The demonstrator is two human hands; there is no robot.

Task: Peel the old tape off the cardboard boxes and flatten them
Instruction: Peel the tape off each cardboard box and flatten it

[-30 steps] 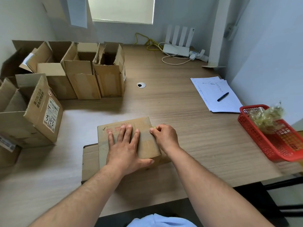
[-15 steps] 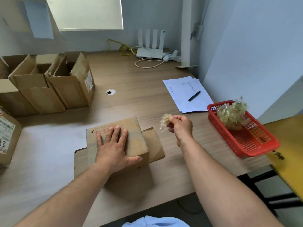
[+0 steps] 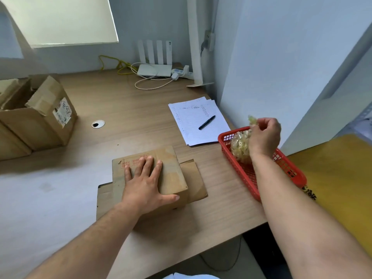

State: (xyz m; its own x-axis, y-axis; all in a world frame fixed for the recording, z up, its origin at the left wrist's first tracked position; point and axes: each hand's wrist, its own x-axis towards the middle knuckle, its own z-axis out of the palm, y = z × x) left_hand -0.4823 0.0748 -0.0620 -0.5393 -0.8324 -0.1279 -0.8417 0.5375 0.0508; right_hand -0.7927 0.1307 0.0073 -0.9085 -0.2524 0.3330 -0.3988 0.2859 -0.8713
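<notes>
A small brown cardboard box point(image 3: 171, 174) lies near the front of the wooden desk point(image 3: 128, 117), its side flaps spread out. My left hand point(image 3: 147, 184) presses flat on its top, fingers straight. My right hand point(image 3: 265, 135) hovers over a red plastic basket point(image 3: 285, 168) at the desk's right edge and pinches a crumpled piece of old tape point(image 3: 252, 120). A wad of used tape point(image 3: 239, 146) sits in the basket just under that hand.
Opened cardboard boxes point(image 3: 38, 117) stand at the left. Lined papers point(image 3: 193, 121) with a black pen point(image 3: 207, 122) lie behind the basket. A white router point(image 3: 155, 69) and cables sit at the back wall. A cable grommet point(image 3: 98, 124) is set in the desk.
My right hand pulled a piece of tape off the box's right side and carried it right, over the red basket. The left hand stayed flat on the box. The view turned right.
</notes>
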